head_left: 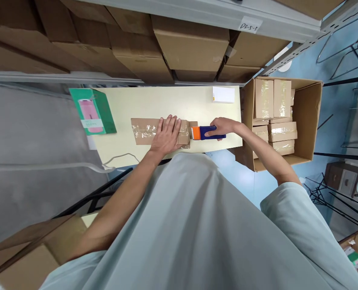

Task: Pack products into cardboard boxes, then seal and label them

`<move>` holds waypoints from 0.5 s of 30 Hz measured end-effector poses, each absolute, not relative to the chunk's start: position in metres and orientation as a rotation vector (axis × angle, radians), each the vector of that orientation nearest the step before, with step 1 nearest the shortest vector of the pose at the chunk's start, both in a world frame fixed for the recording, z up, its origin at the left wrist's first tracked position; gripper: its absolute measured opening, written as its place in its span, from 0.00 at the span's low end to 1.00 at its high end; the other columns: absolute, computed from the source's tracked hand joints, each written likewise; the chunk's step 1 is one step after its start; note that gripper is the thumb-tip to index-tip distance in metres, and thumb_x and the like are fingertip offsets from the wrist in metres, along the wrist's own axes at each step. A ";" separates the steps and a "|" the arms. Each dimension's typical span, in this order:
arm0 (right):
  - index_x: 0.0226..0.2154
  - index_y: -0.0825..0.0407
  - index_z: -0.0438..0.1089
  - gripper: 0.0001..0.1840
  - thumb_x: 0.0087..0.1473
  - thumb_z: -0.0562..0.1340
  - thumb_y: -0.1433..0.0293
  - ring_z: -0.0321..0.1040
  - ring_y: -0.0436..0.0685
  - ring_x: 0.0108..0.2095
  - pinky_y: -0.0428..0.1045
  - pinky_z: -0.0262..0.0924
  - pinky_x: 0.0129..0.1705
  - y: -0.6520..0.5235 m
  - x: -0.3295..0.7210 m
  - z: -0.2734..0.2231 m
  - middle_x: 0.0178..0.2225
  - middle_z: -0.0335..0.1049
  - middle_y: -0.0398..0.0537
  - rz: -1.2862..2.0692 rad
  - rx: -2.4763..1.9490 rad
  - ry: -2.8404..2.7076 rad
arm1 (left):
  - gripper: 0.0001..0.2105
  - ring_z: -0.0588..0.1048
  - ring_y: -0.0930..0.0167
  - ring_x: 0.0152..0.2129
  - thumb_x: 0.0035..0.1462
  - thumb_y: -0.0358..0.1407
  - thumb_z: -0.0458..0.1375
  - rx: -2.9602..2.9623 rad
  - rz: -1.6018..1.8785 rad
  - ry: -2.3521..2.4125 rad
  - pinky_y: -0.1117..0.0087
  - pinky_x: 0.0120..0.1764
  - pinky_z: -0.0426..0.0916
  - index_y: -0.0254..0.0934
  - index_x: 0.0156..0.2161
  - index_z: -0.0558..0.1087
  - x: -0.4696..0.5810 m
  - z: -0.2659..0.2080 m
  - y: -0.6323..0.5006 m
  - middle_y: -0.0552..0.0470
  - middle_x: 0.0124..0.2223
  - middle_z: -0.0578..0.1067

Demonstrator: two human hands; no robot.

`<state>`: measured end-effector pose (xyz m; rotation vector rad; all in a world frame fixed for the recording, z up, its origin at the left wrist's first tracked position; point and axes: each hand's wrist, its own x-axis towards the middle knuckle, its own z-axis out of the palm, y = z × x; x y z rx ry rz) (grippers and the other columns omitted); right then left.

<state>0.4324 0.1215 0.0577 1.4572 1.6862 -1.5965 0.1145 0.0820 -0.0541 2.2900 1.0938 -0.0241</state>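
My left hand [166, 136] lies flat with fingers stretched out across a brown cardboard carton [144, 131]. Shiny clear tape runs along the carton, which rests on the cream tabletop [163, 102]. In my right hand [223, 125] is a small dark blue and orange box [205, 133], gripped from its right side. Its orange end is right at the carton's right end, where a short cardboard flap shows. Whether that end is touching the carton or partly inside it, I cannot tell.
A green box with a pink picture [92, 112] stands at the table's left end. Near the back right edge lies a white box [223, 94]. Right of the table, a large open carton [307, 121] holds several taped boxes. A shelf [197, 10] with cartons runs along the back.
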 end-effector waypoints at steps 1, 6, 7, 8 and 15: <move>0.36 0.54 0.79 0.27 0.65 0.71 0.45 0.80 0.55 0.28 0.47 0.65 0.35 0.123 0.432 0.059 0.28 0.85 0.49 -1.580 1.457 1.688 | 0.56 0.39 0.41 0.81 0.66 0.63 0.57 2.290 -0.011 1.094 0.36 0.78 0.28 0.22 0.82 0.42 0.115 -0.055 0.082 0.23 0.83 0.45; 0.34 0.54 0.79 0.27 0.68 0.68 0.46 0.82 0.59 0.32 0.49 0.68 0.37 0.122 0.417 0.063 0.30 0.85 0.53 -1.432 1.496 1.650 | 0.55 0.39 0.41 0.81 0.66 0.60 0.59 2.281 0.012 1.102 0.35 0.77 0.28 0.23 0.82 0.44 0.116 -0.057 0.082 0.23 0.83 0.45; 0.34 0.55 0.80 0.27 0.69 0.67 0.47 0.83 0.60 0.34 0.49 0.69 0.38 0.120 0.411 0.063 0.31 0.86 0.54 -1.365 1.518 1.645 | 0.54 0.39 0.41 0.81 0.66 0.59 0.60 2.278 0.008 1.106 0.35 0.77 0.28 0.24 0.82 0.44 0.117 -0.057 0.082 0.24 0.83 0.45; 0.36 0.55 0.80 0.27 0.70 0.66 0.47 0.83 0.62 0.36 0.50 0.70 0.39 0.117 0.403 0.064 0.32 0.86 0.55 -1.293 1.546 1.644 | 0.54 0.38 0.41 0.81 0.66 0.58 0.60 2.275 0.001 1.110 0.35 0.78 0.28 0.24 0.82 0.44 0.118 -0.056 0.081 0.24 0.83 0.45; 0.56 0.54 0.79 0.22 0.72 0.63 0.55 0.82 0.78 0.54 0.63 0.75 0.48 0.095 0.352 0.061 0.44 0.86 0.68 -1.147 1.659 1.648 | 0.56 0.37 0.43 0.82 0.64 0.56 0.64 2.285 -0.021 1.133 0.36 0.78 0.28 0.25 0.82 0.42 0.122 -0.050 0.079 0.24 0.83 0.44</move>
